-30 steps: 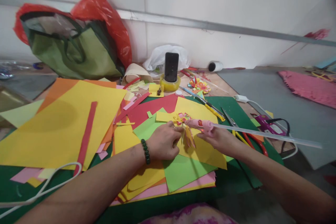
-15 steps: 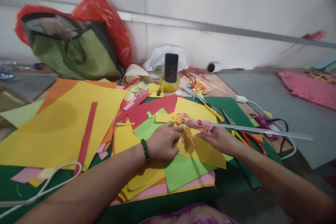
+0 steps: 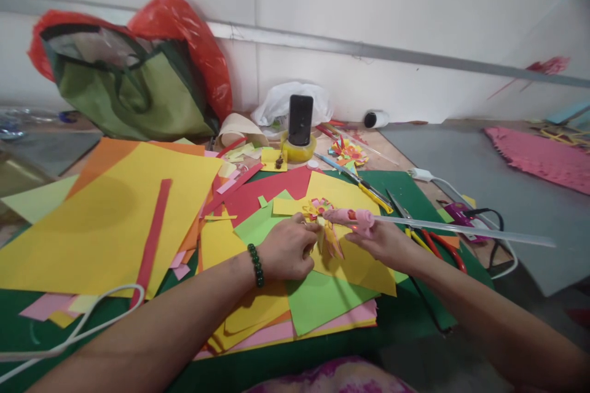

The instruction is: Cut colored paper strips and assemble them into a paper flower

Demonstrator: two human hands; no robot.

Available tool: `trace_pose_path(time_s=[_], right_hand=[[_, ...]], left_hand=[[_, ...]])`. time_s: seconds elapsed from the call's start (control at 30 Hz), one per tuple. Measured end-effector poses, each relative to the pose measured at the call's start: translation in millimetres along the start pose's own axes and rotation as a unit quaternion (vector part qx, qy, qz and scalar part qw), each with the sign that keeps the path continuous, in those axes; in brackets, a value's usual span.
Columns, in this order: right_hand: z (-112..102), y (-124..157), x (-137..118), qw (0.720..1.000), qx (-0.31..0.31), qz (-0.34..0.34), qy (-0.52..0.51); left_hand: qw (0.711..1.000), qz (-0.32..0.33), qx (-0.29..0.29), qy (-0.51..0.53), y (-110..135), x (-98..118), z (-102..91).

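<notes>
My right hand (image 3: 382,242) is wrapped round a pink hot glue gun (image 3: 353,218), and a long clear glue stick (image 3: 461,230) sticks out of its back to the right. The gun's nose points left at a small paper flower (image 3: 320,207) of yellow, pink and red petals. My left hand (image 3: 290,249), with a green bead bracelet at the wrist, has its fingers curled closed at the flower's near edge; the fingertips are partly hidden. Beneath both hands lie a yellow paper sheet (image 3: 364,264) and a green paper sheet (image 3: 329,301).
Scissors (image 3: 426,233) and a yellow utility knife (image 3: 375,196) lie right of the paper. Behind stands a phone (image 3: 300,120) on a tape roll (image 3: 299,149). A finished-looking paper flower (image 3: 349,152) sits beside it. A large yellow sheet (image 3: 106,221) and a green bag (image 3: 133,92) are at left.
Hardly anything differs. The view has shifted very slightly, and both hands keep their places at the flower with the glue gun.
</notes>
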State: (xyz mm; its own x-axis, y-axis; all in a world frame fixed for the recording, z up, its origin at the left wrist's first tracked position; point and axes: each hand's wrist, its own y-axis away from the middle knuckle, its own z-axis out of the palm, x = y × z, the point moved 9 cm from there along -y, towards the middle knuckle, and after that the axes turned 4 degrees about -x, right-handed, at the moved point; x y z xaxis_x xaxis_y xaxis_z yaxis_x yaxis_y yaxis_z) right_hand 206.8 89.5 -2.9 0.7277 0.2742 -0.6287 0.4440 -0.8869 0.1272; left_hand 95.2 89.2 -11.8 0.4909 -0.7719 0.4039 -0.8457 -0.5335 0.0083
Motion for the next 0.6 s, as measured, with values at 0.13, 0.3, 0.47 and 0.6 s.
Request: trace_pose_path(time_s=[0.13,0.3,0.47,0.6], right_hand=[[-1,0,2,1.000,0.005,0.008,-0.005],[-1,0,5,1.000,0.009,0.007,-0.006],[-10,5,4,0.999,0.031,0.024,-0.034],[-29,18,15,0.986,0.100,0.097,-0.095]], left_hand=[[1.000,-0.001,0.002,0.003,0,-1,0.1],[1.000,0.001,0.001,0.008,0,0,-0.4],[1.000,0.000,-0.002,-0.002,-1,0,-0.2],[1.000,-0.002,-0.006,-0.002,0,-1,0.4]])
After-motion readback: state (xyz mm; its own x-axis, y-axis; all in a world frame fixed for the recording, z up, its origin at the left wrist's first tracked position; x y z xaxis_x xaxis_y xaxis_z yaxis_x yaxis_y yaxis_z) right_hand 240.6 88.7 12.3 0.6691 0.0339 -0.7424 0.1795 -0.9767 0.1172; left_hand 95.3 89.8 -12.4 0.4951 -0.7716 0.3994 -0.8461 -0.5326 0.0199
